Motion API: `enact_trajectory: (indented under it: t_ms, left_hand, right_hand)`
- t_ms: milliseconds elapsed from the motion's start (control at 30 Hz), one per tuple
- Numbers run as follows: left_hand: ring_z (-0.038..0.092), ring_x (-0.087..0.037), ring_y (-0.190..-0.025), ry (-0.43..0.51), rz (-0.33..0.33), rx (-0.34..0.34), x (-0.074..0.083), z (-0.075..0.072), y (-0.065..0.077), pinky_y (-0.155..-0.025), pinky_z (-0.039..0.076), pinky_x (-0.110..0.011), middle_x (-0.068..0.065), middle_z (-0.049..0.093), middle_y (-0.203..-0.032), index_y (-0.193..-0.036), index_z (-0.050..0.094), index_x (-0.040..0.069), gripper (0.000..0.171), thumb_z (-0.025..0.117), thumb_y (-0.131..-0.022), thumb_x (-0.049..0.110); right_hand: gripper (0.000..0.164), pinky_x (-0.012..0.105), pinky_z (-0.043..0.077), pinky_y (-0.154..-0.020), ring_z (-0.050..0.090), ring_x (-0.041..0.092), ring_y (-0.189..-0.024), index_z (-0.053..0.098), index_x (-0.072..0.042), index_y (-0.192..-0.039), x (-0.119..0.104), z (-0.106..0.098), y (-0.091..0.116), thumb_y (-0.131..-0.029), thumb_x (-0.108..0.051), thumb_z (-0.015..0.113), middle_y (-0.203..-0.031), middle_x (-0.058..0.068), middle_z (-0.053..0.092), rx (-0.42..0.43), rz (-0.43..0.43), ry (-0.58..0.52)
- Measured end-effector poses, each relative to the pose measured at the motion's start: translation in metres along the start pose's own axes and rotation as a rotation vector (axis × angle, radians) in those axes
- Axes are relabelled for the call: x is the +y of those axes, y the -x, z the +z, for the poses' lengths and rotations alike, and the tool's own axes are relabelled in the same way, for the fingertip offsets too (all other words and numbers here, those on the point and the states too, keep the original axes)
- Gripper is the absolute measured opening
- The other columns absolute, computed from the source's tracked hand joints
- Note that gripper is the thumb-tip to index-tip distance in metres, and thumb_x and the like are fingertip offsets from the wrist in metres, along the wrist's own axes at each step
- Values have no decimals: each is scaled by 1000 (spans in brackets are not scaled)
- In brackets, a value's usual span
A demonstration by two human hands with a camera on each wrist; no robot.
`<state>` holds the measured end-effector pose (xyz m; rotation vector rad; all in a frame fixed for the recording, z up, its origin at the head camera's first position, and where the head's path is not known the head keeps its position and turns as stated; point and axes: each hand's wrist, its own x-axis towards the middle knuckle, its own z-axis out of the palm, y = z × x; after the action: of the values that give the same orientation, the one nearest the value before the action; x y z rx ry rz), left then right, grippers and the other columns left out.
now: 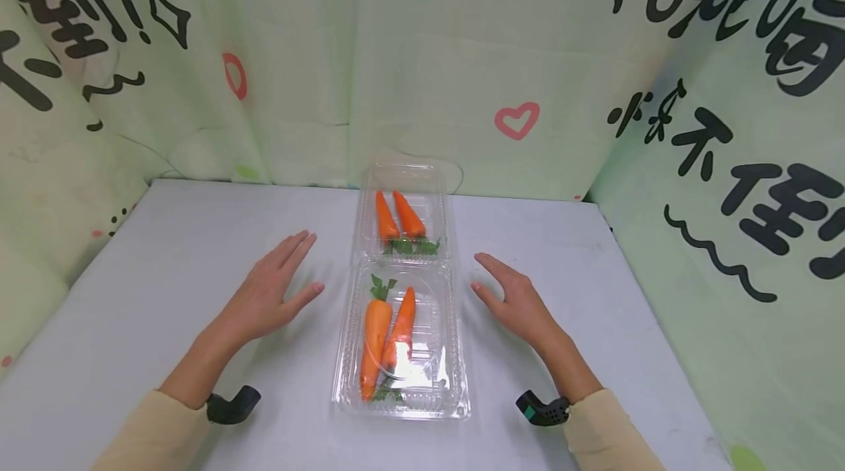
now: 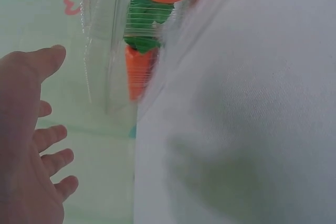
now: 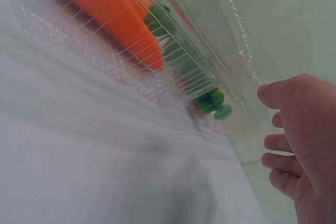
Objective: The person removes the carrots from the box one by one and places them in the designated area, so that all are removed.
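Observation:
Clear ribbed plastic packaging [image 1: 449, 383] lies lengthwise on the table, a nearer box section and a farther one end to end. Inside the nearer section are two orange carrots with green leaves, a left carrot [image 1: 376, 335] with its leaves at the far end and a right carrot [image 1: 403, 328] pointing away. Two more carrots [image 1: 409, 216] are in the far section, leaves toward me. My left hand [image 1: 271, 295] hovers to the left of the packaging, fingers extended, holding nothing. On the other side, my right hand [image 1: 518, 302] is likewise apart from it, fingers extended and empty.
The white table [image 1: 218, 236] carries the packaging at its middle. A pale green curtain [image 1: 422, 53] with black lettering and red hearts encloses the back and both sides. Each wrist wears a black band device [image 1: 234, 406] below beige sleeves.

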<state>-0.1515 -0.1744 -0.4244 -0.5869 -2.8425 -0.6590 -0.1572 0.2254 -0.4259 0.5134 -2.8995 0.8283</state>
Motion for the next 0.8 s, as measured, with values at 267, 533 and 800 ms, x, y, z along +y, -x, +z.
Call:
enact_trajectory:
  t_ms: [267,533,800]
  left_hand:
    - [31,-35,-143,88,-27,-71,2,-1,-1,-109,35,-58,-13,27,-158,-154,22,16,78,64,-92,37]
    - [31,-35,-143,166,-75,-135,4,1,0,-109,35,-58,-12,28,-158,-155,21,19,77,63,-92,39]
    - [31,-35,-143,192,-105,-172,7,2,-2,-108,36,-58,-13,28,-158,-154,23,16,78,62,-92,44]
  right_hand:
    - [51,52,40,-107,47,34,-134,49,-10,-140,-2,4,-3,-94,-28,62,-144,14,50,27,-8,-16]
    - [52,55,41,-105,50,33,-131,49,-15,-140,-3,7,-4,-93,-31,63,-141,12,54,16,21,-48]
    - [53,53,46,-101,57,30,-122,52,-13,-139,-5,7,-4,-91,-28,67,-135,12,59,17,8,-82]
